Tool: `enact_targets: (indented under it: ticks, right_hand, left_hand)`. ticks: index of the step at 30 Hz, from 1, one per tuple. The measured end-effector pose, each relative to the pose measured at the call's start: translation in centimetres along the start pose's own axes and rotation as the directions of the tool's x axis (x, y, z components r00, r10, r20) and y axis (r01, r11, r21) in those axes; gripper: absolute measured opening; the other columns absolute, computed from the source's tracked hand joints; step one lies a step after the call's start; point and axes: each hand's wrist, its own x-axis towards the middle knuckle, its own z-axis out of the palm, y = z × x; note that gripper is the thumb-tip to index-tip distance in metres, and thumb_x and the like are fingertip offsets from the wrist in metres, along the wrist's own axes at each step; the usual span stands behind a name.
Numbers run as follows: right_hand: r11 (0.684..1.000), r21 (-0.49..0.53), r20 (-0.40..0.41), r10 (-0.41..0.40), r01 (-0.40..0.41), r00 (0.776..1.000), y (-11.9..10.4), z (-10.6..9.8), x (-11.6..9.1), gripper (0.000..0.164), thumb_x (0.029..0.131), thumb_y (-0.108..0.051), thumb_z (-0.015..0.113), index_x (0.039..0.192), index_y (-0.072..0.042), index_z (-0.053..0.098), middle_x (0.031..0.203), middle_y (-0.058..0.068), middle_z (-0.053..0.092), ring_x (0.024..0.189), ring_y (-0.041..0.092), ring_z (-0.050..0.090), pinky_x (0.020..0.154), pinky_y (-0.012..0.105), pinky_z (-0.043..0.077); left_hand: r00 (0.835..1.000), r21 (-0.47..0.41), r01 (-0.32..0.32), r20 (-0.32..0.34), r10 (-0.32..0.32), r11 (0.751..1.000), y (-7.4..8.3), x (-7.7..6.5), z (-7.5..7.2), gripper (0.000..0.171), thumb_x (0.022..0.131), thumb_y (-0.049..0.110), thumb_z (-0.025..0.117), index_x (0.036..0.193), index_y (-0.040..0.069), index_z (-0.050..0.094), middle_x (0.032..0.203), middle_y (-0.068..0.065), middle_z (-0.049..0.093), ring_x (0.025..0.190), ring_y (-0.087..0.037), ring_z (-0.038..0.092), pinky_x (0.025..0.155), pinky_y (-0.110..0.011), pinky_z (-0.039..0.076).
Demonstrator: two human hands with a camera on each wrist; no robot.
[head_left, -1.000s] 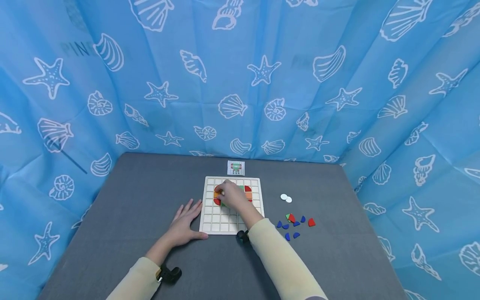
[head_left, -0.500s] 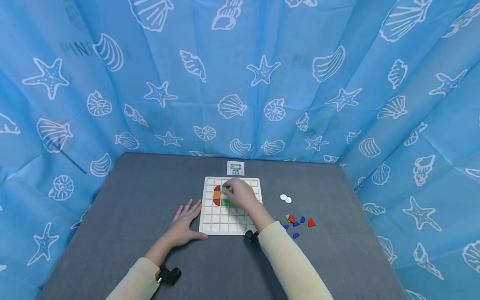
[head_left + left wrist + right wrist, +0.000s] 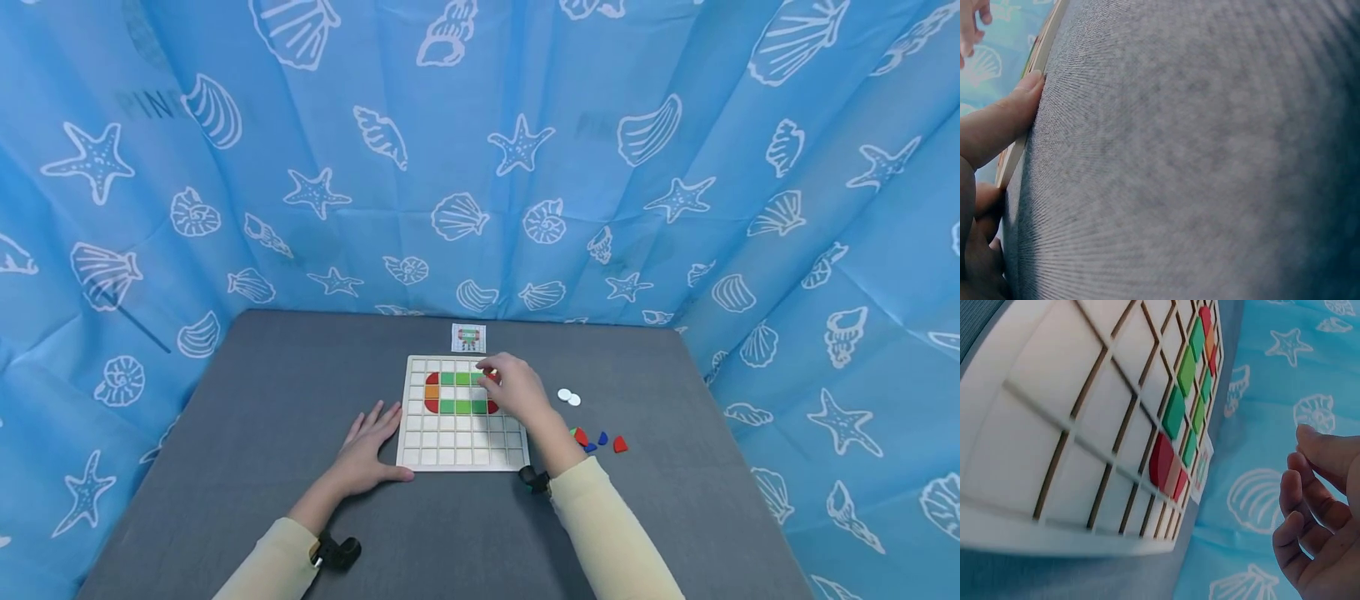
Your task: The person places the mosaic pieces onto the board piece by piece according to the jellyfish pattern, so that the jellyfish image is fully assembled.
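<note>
A white grid board (image 3: 457,457) lies on the table with red, orange and green tiles (image 3: 462,379) set in a ring in its upper cells. My left hand (image 3: 363,457) rests flat with spread fingers at the board's left edge, its thumb (image 3: 1007,119) against the board's near side. Over the ring's right end hovers my right hand (image 3: 517,387), hiding part of it in the head view. In the right wrist view its fingers (image 3: 1310,494) are loosely bent with nothing between them, and a red tile (image 3: 1161,461) shows at the ring's near end.
A small pattern card (image 3: 468,337) lies beyond the board. To the right are white discs (image 3: 568,397) and several loose pieces, among them a red piece (image 3: 620,444) and a blue piece (image 3: 603,437). A blue shell-print curtain (image 3: 480,167) hangs around the table.
My right hand has moved right across the board, from the ring's left end to its right end, uncovering the left and middle tiles. The left hand has stayed in place.
</note>
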Motion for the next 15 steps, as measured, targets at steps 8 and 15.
enact_targets:
  ticks: [8,15]
  right_hand:
    - [0.997,-0.026,-0.024,0.071,-0.072,0.997,2.9,-1.1,-1.1,0.024,0.091,-0.02,0.077,0.114,-0.013,0.076,0.096,0.001,0.068,0.077,0.014,0.057,0.061,0.031,0.046]
    - [0.987,-0.055,-0.008,0.149,-0.15,0.989,6.0,-1.3,-2.4,0.025,0.092,-0.02,0.076,0.115,-0.012,0.076,0.099,0.002,0.067,0.082,0.017,0.061,0.068,0.036,0.052]
  left_hand:
    - [1.0,0.0,0.019,0.006,-0.019,1.0,0.1,0.0,0.1,0.12,0.069,0.064,0.083,0.161,0.014,0.025,0.169,-0.003,0.021,0.158,-0.032,0.003,0.125,-0.057,0.0]
    - [1.0,-0.004,0.016,0.011,-0.016,1.0,0.0,0.0,0.1,0.121,0.069,0.066,0.082,0.161,0.015,0.024,0.169,-0.002,0.02,0.158,-0.032,0.003,0.125,-0.056,0.0]
